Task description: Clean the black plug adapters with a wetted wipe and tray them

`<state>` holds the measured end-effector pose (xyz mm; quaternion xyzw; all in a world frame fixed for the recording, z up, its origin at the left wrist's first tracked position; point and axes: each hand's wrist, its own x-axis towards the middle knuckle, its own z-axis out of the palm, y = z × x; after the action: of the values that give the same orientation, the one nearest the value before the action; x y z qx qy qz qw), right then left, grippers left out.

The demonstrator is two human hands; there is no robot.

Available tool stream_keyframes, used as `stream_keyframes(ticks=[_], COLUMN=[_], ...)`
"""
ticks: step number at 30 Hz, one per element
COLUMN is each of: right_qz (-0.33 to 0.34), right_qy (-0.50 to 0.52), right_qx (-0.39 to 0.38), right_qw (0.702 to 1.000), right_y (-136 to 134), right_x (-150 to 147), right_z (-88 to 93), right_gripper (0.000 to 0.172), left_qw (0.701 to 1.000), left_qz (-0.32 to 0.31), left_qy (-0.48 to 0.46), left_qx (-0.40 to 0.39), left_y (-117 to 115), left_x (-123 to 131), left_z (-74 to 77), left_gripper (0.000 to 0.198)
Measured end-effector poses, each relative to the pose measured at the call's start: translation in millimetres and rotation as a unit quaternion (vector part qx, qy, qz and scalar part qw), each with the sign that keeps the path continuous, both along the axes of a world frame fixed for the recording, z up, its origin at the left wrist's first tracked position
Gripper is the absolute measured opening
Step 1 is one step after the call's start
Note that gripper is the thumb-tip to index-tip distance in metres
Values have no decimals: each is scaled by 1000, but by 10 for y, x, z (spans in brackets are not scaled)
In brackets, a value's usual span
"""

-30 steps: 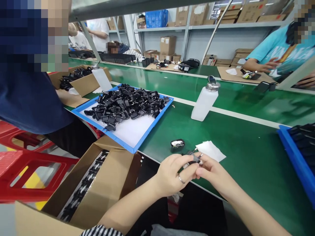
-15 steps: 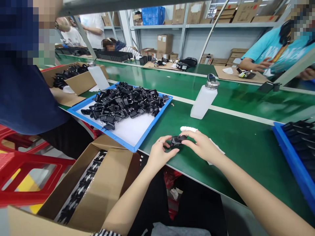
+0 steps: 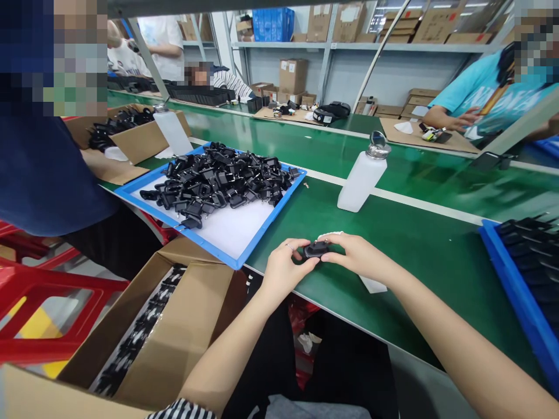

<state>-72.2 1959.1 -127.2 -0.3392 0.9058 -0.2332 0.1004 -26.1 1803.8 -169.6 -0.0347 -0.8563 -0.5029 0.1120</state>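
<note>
Between my two hands, just above the green table (image 3: 419, 250), is a small black plug adapter (image 3: 316, 249). My left hand (image 3: 286, 265) grips its left side with thumb and fingers. On the other side, my right hand (image 3: 351, 256) has thumb and forefinger closed on the same adapter. Partly hidden behind and under my right hand lie a white cloth (image 3: 331, 234) and a white slip (image 3: 372, 284). To the left, a blue-rimmed tray (image 3: 257, 241) bears a heap of black plug adapters (image 3: 222, 174).
A white pump bottle (image 3: 361, 180) stands beyond my hands, another bottle (image 3: 173, 131) at far left. A blue tray (image 3: 515, 297) of black parts is at right. An open carton (image 3: 192, 314) sits below left. Co-workers sit across; one person (image 3: 48, 169) is close at left.
The adapter has turned a little between my fingers, and my right hand has shifted slightly, covering more of the cloth. The view has moved a little.
</note>
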Motion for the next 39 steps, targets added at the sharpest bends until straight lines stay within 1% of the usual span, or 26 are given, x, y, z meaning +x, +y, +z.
stream_keyframes(ticks=[7, 13, 17, 19, 21, 24, 26, 27, 31, 34, 37, 39], right_qz=[-6, -7, -8, -5, 0, 9, 17, 20, 24, 20, 10, 6], right_qy=[-11, -15, -15, -27, -41, -50, -58, -63, -71, -65, -48, -22], right_qx=[3, 6, 18, 32, 49, 71, 79, 81, 80, 74, 91, 118], right_qw=[1000, 1000, 1000, 999, 998, 996, 995, 994, 994, 995, 995, 993], right_y=[-4, 20, 4, -20, -48, -81, -87, -86, -71, -69, -85, -106], right_x=[-9, -8, -16, -28, -49, -96, -125, -137, -159, -157, -131, -101], right_z=[32, 3, 33, 76, 127, 190, 206, 207, 175, 155, 159, 171], right_gripper=[27, 25, 22, 20, 18, 14, 12, 12, 11, 12, 12, 8], left_qw=[1000, 998, 997, 995, 989, 970, 953, 947, 936, 922, 904, 888], left_qz=[-3, -8, -16, -17, -21, -47, -66, -71, -78, -87, -96, -102], left_qy=[-13, -65, -80, -93, -118, -135, -131, -129, -127, -125, -128, -136], left_qx=[-18, 6, 10, -24, -84, -199, -265, -287, -320, -355, -397, -426], left_y=[14, -11, -40, -50, -56, -54, -48, -46, -41, -28, 6, 36], left_x=[-24, -12, 6, -7, -39, -108, -148, -163, -185, -195, -212, -219], left_z=[49, 48, 83, 148, 246, 402, 469, 487, 486, 495, 561, 620], left_gripper=[25, 28, 28, 31, 31, 23, 18, 17, 19, 18, 15, 12])
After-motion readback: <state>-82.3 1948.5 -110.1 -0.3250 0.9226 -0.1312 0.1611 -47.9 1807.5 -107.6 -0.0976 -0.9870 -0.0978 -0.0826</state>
